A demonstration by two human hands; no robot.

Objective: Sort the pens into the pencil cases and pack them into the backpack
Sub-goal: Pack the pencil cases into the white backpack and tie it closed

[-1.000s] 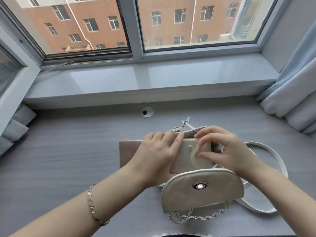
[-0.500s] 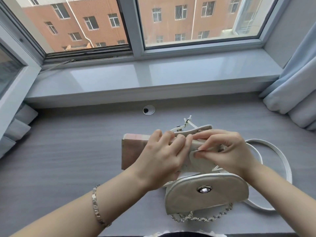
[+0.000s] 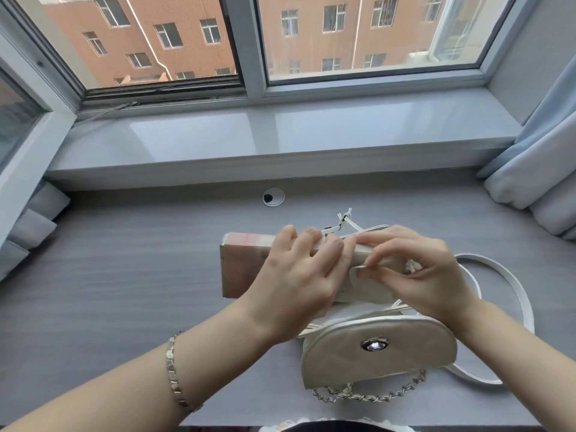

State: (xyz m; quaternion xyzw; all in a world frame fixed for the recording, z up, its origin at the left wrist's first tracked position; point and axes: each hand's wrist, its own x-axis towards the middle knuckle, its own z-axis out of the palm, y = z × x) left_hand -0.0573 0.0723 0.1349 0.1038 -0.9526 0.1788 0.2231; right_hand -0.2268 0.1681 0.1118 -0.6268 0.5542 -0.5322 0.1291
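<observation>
Pink pencil case (image 3: 243,267) at backpack (image 3: 349,358) opening

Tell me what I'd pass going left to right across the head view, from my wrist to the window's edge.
bracelet → case → left hand → right hand → strap → curtain

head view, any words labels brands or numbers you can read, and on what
None can be read.
pencil case: plain pinkish face, no print shows; the left hand gripping it and the right hand pinching a pale flap hide the rest.
metal snap on the backpack: too small and glary to read.
bracelet: no lettering shows.
</observation>
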